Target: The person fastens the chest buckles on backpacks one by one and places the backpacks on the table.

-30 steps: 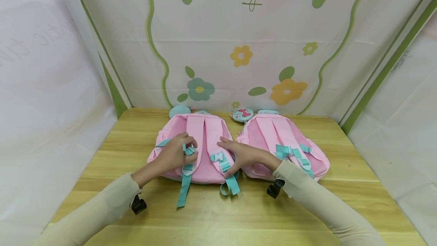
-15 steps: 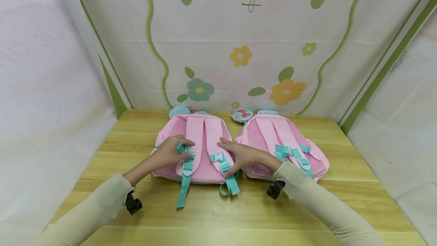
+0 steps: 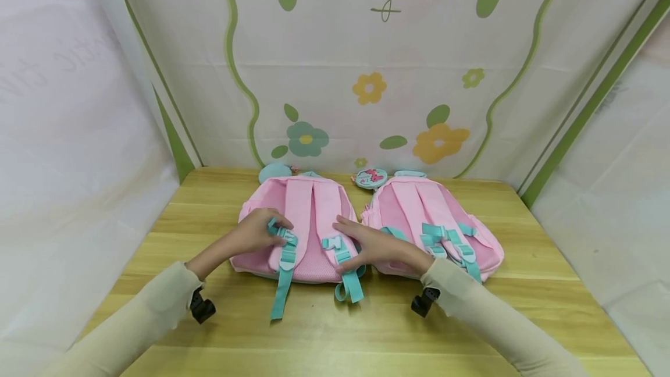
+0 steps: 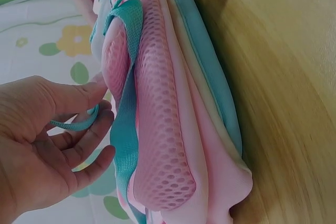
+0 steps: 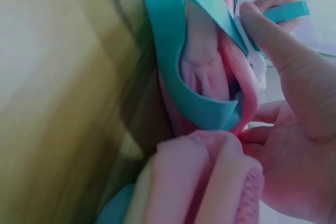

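Note:
A pink backpack (image 3: 314, 275) lies straps-up on the left of the table. My left hand (image 3: 259, 230) pinches a small buckle (image 3: 286, 235) on its left shoulder strap, thumb and fingertips close together. In the left wrist view, a thin teal strap end (image 4: 79, 124) runs between the thumb and fingers. My right hand (image 3: 373, 243) spreads over the right shoulder strap (image 3: 328, 208), thumb and fingers apart and resting on it. A matching buckle (image 3: 332, 242) sits between them. Below, a teal webbing loop (image 5: 173, 72) hangs off the bag.
A second pink backpack (image 3: 484, 249) lies just right of the first, partly behind my right forearm. Round pouches, one blue (image 3: 274, 172) and one with a red pattern (image 3: 371, 178), sit at the back edge. A flower-printed curtain (image 3: 324, 92) stands behind the wooden table (image 3: 335, 336).
My left hand has moved left and its fingers have straightened somewhat, with the buckle lower against the shoulder strap. My right hand has hardly moved.

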Tool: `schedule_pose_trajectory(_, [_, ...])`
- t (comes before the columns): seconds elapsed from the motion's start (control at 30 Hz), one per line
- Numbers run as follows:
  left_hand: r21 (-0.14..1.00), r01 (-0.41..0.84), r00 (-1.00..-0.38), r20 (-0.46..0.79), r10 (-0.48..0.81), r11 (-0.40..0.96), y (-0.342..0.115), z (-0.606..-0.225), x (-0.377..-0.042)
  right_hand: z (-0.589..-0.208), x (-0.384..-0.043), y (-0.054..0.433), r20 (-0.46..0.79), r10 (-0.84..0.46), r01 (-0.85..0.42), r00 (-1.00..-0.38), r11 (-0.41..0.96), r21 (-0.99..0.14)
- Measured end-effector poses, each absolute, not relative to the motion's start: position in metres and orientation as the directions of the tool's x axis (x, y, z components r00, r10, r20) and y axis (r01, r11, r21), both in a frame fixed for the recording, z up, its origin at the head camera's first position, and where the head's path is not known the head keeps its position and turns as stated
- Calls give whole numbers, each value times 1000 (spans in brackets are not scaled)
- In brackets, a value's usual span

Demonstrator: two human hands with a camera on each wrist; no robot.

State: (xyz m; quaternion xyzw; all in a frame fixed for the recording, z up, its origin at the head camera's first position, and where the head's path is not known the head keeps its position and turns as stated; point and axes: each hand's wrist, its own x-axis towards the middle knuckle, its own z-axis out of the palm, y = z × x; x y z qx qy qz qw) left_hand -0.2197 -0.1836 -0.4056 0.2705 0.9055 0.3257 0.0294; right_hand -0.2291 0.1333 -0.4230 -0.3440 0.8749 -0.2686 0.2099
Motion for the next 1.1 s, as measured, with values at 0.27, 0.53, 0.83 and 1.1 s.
schedule_pose_trajectory(0.27, [647, 479, -843, 151, 516, 593, -192, -407, -221, -425, -215, 128, -140, -688, -489, -712, 629, -604])
schedule_pose_trajectory(0.53, [680, 488, -836, 186, 516, 547, -197, -407, -222, -426, -208, 119, 8, -710, -607, -704, 595, -526])
schedule_pose_trajectory(0.83, [695, 520, -815, 231, 531, 496, -200, -408, -222, -431, -203, 110, 123, -699, -641, -704, 552, -533])
schedule_pose_trajectory(1.1, [697, 540, -799, 246, 549, 472, -201, -410, -224, -434, -203, 99, 206, -705, -692, -679, 520, -501])
